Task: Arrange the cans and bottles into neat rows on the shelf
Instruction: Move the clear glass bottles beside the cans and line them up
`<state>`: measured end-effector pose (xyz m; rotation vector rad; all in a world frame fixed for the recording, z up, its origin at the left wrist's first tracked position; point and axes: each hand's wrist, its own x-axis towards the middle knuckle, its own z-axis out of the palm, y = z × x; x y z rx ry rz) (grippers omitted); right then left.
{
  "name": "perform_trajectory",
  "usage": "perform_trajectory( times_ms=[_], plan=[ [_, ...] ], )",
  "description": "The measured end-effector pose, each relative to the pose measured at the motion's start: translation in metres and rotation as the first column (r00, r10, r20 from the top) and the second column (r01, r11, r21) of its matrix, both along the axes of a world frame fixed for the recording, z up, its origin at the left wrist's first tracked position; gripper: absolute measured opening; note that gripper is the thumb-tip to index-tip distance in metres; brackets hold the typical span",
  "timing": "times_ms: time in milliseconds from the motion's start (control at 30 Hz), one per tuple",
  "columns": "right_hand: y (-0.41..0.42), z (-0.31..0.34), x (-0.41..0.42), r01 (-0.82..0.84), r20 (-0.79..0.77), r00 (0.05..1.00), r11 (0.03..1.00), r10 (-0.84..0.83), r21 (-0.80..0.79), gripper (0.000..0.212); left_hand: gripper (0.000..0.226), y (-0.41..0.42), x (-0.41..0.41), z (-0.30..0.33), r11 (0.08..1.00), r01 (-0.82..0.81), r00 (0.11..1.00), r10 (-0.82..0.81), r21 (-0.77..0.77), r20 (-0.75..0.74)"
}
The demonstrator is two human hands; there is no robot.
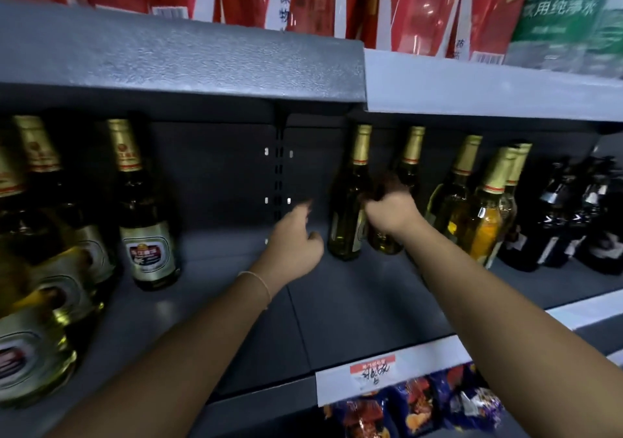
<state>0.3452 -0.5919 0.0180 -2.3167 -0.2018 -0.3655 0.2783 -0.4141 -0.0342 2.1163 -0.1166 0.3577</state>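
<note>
The right hand grips a gold-foiled beer bottle of clear glass, upright at the back of the grey shelf beside another bottle. The left hand hovers released, fingers loose. Red packages fill the shelf above.

Gold-foiled beer bottles upright on the grey shelf: a labelled cluster crowding the left end, one labelled bottle just right of it, two bottles near the back past a bare stretch, more amber bottles beside dark bottles at right.
</note>
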Motion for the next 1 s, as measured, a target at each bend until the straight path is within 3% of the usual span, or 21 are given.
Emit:
perform_trajectory(
  times_ms=[100,200,267,367,567,633,733,867,1000],
  plan=[
    [0.004,-0.002,0.021,-0.074,-0.089,0.994,0.996,0.069,-0.052,0.058,0.063,-0.002,0.003,0.001,1.0,-0.006,1.0,0.006,0.03,-0.007],
    [0.004,-0.01,0.046,-0.086,-0.081,0.993,0.996,0.087,0.008,0.074,0.064,0.0,0.003,0.0,0.999,-0.013,1.0,0.013,0.033,-0.02],
    [0.006,-0.013,0.053,-0.101,-0.075,0.992,0.994,0.103,0.033,0.071,0.065,0.003,0.003,-0.001,0.999,-0.01,0.999,0.011,0.031,-0.037],
    [0.009,-0.015,0.051,-0.052,-0.073,0.996,0.995,0.059,0.086,0.073,0.064,0.006,0.003,-0.004,0.999,-0.027,0.999,0.029,0.047,-0.042],
    [0.019,-0.023,0.048,-0.004,-0.085,0.996,0.993,0.014,0.12,0.098,0.064,0.005,0.003,-0.009,0.998,-0.034,0.998,0.036,0.048,-0.05],
    [0.02,-0.024,0.047,-0.043,-0.106,0.993,0.989,0.059,0.143,0.087,0.065,0.005,0.001,-0.011,0.998,-0.027,0.998,0.03,0.062,-0.056],
    [0.016,-0.021,0.042,-0.133,-0.125,0.98,0.975,0.157,0.18,0.048,0.067,0.006,-0.001,-0.015,0.998,-0.02,0.998,0.024,0.064,-0.062],
    [0.009,-0.02,0.032,-0.139,-0.07,0.985,0.971,0.155,0.192,0.031,0.066,0.005,-0.005,-0.019,0.998,-0.025,0.997,0.029,0.058,-0.07],
    [0.01,-0.03,0.023,-0.036,-0.098,0.993,0.964,0.064,0.263,0.071,0.067,0.005,-0.01,-0.022,0.996,-0.018,0.995,0.026,0.091,-0.096]
  ],
)
